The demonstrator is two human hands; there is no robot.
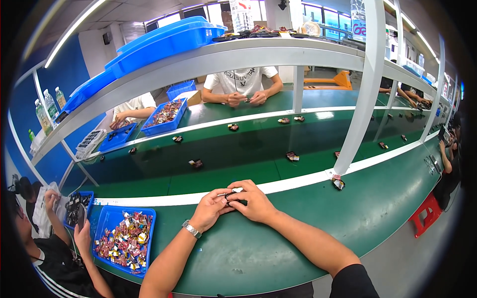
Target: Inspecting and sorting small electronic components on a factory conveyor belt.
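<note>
Over the near green bench, my two hands meet in front of the white rail. A small black plastic piece sits between their fingertips, mostly covered, so its exact kind does not show. My left hand, with a metal watch at the wrist, is closed around its left side. From the right, my right hand bends its fingers over the top of the same piece. Right of my hands, a small reddish electronic part with yellow and white bits lies at the foot of a white post.
At left stands a blue tray of similar reddish parts, beside a blue bin of black pieces and a co-worker. Beyond the rail, a green conveyor belt carries scattered parts. A white post and an overhead shelf cross the view; people sit opposite.
</note>
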